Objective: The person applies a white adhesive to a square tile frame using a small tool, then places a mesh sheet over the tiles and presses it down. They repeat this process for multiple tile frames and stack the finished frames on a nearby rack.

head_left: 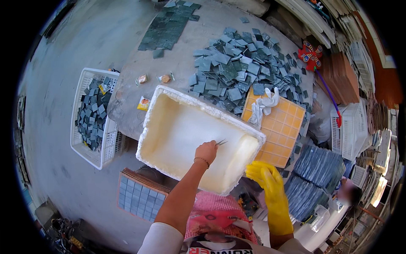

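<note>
Stone slab [127,97] (tile-strewn [237,63])

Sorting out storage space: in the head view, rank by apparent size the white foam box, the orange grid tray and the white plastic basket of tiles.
1. white foam box, clearly largest.
2. orange grid tray and white plastic basket look similar; fisheye bending and overlap make ranking them unsure.

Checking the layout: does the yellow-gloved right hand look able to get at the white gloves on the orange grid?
Probably yes: the right hand sits just below the orange grid, and nothing stands between it and the white gloves.
</note>
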The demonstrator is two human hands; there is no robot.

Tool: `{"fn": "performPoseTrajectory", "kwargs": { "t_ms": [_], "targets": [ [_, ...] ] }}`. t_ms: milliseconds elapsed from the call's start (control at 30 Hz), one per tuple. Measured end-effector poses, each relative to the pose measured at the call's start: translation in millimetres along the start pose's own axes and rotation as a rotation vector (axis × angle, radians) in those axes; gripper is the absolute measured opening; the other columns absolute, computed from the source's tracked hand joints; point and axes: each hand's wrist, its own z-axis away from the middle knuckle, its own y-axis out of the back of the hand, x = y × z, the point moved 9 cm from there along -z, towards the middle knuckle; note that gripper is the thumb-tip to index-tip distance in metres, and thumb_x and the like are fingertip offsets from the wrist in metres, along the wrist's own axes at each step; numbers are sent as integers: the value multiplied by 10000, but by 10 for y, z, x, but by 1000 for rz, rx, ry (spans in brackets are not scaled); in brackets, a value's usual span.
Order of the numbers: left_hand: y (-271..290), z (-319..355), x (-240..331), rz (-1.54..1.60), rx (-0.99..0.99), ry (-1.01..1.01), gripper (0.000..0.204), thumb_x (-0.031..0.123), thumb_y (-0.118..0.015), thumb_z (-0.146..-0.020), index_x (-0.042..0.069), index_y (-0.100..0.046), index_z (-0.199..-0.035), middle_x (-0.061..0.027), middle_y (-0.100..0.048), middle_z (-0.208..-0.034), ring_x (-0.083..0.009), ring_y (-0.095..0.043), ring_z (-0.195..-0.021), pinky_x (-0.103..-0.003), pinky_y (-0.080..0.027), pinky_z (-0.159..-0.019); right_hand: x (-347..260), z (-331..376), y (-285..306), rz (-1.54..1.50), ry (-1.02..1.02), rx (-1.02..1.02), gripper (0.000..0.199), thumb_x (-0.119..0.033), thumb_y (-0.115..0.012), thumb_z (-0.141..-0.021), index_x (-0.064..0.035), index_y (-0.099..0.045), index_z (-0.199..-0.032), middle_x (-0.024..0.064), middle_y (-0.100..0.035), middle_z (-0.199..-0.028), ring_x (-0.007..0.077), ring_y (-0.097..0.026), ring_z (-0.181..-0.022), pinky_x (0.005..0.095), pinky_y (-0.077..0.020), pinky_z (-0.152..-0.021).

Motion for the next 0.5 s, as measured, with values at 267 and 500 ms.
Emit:
{"fn": "performPoseTrajectory", "kwargs": {
  "t_ms": [267, 500],
  "targets": [
    [-241, -173, 142, 17, -35, -29, 214, 282, -502, -844, 98, -601, -799, -158, -618, -727, -362, -589, -684, -457, -476, -623, 53, -89, 106, -15, 0, -36, 308, -132, -370, -934, 79, -471, -1133, 209, -590, -1030, 271, -601, -950, 374, -480, -860],
    [-149, -114, 113, 164, -34, -199, 192, 249, -514, -833, 81, -593, -782, -146, -605, -719, -351, -571, -664, -438, -453, -609, 89, -156, 40, -28, -49, -37, 305, -140, -382, -933, 83, -483, -1115, 208, -597, -1013, 264, -604, -941, 365, -481, -858]
  ]
}}
